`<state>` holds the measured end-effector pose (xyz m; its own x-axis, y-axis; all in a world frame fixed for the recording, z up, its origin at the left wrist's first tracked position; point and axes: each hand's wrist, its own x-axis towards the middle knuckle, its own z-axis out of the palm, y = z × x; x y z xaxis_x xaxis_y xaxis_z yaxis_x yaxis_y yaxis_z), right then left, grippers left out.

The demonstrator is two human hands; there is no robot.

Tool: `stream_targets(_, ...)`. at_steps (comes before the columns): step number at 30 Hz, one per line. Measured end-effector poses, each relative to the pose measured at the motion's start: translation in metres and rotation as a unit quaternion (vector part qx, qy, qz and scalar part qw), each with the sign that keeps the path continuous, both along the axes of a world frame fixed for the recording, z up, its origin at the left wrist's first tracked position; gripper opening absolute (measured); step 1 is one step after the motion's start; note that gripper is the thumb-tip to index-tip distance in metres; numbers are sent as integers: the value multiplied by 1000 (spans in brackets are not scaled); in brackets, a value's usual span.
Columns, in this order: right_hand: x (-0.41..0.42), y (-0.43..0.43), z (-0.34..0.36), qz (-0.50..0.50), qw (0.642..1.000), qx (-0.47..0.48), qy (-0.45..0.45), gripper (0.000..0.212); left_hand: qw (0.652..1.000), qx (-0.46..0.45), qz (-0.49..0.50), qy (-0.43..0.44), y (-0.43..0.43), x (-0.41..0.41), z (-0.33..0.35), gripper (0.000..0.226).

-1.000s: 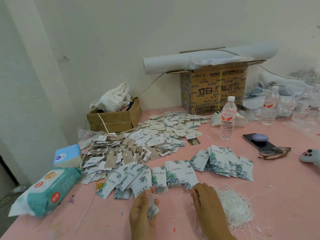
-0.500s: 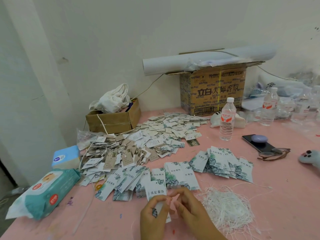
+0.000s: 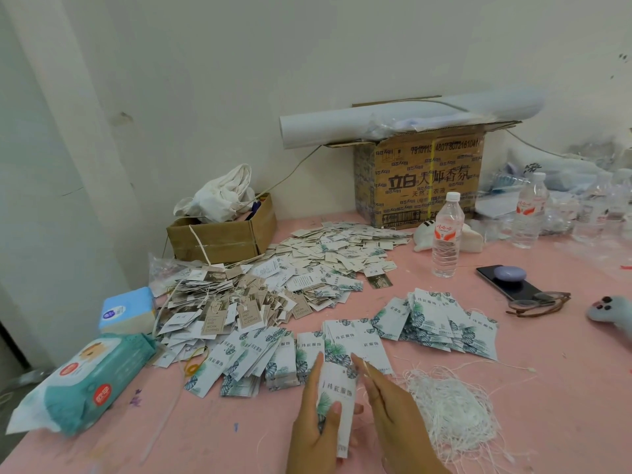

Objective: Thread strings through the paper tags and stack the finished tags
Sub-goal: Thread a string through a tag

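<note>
My left hand (image 3: 316, 429) holds a small stack of white paper tags (image 3: 337, 396) with a green leaf print, upright at the front of the pink table (image 3: 564, 388). My right hand (image 3: 390, 405) is beside the tags, fingertips near their top edge, pinching what looks like a thin white string. A tangle of white strings (image 3: 451, 408) lies just right of my right hand. Rows of leaf-print tags (image 3: 437, 323) fan out across the table beyond my hands. A big loose heap of tags (image 3: 301, 271) lies further back.
A wet-wipe pack (image 3: 85, 381) and a blue tissue box (image 3: 128, 309) sit at the left edge. Behind stand two cardboard boxes (image 3: 222, 234), (image 3: 424, 179), water bottles (image 3: 446, 234), a phone (image 3: 509, 282), glasses (image 3: 540, 302) and a grey toy mouse (image 3: 612, 313).
My right hand left the string pile and came to the tags. My left hand raised the tags upright; both hands now meet at the tags' top.
</note>
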<state>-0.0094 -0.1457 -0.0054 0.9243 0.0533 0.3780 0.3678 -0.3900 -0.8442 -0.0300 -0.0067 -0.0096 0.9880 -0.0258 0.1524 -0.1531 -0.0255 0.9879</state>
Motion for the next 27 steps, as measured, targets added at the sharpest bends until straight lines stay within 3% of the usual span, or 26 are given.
stream_targets(2,0,2,-2,10,999,30,6,34,1000,-9,5,4,-1,1,-1,61)
stream_targets(6,-1,5,-4,23,997,75,24,29,1000,15,-12,5,-2,0,-3,39)
stream_targets(12,-4,3,-1,17,1000,15,16,29,999,35,-12,0,-2,1,-8,36)
stream_targets(17,-3,5,1,-22,995,92,12,30,999,43,-1,-11,2,1,-8,31)
stream_targets(20,-3,0,2,-41,991,125,30,26,999,49,-2,-11,2,2,-8,38)
stream_targets(24,-3,3,4,-26,994,102,32,29,996,64,16,-53,1,2,-4,62)
stream_targets(27,-6,5,5,-6,996,86,20,25,995,72,24,-62,0,2,-5,65)
